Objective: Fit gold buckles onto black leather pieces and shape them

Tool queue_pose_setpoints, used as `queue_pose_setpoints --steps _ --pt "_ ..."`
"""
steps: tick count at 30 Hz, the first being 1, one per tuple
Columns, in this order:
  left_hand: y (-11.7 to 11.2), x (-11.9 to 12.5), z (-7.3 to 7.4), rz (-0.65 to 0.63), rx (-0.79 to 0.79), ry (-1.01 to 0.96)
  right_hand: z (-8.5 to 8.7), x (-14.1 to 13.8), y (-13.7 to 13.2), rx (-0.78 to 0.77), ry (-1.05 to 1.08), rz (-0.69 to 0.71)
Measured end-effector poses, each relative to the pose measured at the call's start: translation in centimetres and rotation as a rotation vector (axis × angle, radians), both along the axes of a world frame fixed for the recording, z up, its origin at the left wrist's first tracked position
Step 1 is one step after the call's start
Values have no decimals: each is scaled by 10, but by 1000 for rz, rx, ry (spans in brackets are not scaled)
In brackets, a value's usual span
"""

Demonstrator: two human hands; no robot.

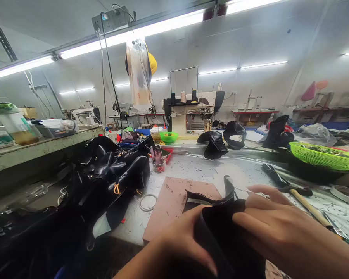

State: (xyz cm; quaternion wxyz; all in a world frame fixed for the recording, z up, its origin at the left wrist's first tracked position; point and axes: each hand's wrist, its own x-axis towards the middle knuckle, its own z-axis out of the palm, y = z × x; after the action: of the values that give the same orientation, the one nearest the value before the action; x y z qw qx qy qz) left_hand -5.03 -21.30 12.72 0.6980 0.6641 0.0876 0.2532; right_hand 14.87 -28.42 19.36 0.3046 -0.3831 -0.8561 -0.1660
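Note:
Both hands are on a black leather bag piece (221,232) at the lower middle, its dark inside facing me. My left hand (186,236) grips its left side, thumb in front and fingers behind. My right hand (273,221) is closed on the upper right edge, with the index finger raised a little; the fingertips are partly hidden. Thin black flaps (209,197) of the piece stick out beyond the hands, over a pinkish board (174,197). To the left lies a heap of black leather bags (104,174) with gold clasps.
A hammer (308,207) lies right of my right hand, below a green mesh basket (322,157). A white ring (147,202) rests left of the board. Behind it, a phone (156,155) leans in a small tub. Black leather pieces (213,144) and a sewing machine (192,110) stand farther back.

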Motion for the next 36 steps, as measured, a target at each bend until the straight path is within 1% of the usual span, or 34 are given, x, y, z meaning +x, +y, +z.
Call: queue_pose_setpoints --steps 3,5,6,7,8,10,11,12,13,15,16,19,22,24,25,27,28,30,31,32,34,35,36 --pt "-14 18 2 331 -9 -10 -21 -6 4 202 55 -46" --pt "-21 25 -1 510 -65 -66 -40 -7 5 277 182 -178" --pt "-22 27 -3 566 -107 -97 -51 -7 6 263 253 -255" --pt "-23 28 -6 609 -162 -122 -63 -7 6 198 304 -318" --pt "-23 27 -8 657 -230 -143 -77 -6 5 100 318 -348" --pt "-21 25 -11 756 -402 -176 -104 -1 2 -103 245 -328" --pt "-20 23 -12 789 -499 -197 -116 1 0 -136 211 -321" --pt "-19 22 -11 809 -586 -227 -127 4 -3 -124 191 -328" --pt "-18 21 -11 824 -652 -262 -136 6 -6 -79 193 -348" --pt "-18 21 -8 846 -708 -323 -145 9 -13 6 260 -404" --pt "-17 22 -7 855 -712 -336 -146 10 -17 -4 305 -416" --pt "-16 26 -8 909 -724 -325 -143 10 -24 -174 395 -397" --pt "-12 27 -12 970 -747 -306 -142 12 -25 -227 346 -371" --pt "-8 26 -16 1007 -752 -295 -145 16 -27 -249 304 -347" --pt "-7 26 -18 1021 -752 -290 -147 19 -28 -287 296 -325" --pt "-7 25 -22 1043 -752 -268 -150 25 -33 -425 310 -273" --pt "-9 26 -25 1036 -752 -246 -150 28 -35 -527 331 -258" --pt "-16 30 -28 968 -734 -173 -145 34 -39 -738 410 -258" --pt "-21 33 -30 910 -696 -132 -141 35 -40 -811 480 -265" --pt "-26 37 -30 841 -633 -91 -136 35 -40 -846 578 -261" --pt "-37 46 -31 692 -458 -16 -124 31 -38 -830 826 -201" --pt "-41 51 -31 636 -367 14 -119 27 -36 -807 944 -151" --pt "-46 56 -32 612 -287 41 -114 23 -33 -793 1035 -99"
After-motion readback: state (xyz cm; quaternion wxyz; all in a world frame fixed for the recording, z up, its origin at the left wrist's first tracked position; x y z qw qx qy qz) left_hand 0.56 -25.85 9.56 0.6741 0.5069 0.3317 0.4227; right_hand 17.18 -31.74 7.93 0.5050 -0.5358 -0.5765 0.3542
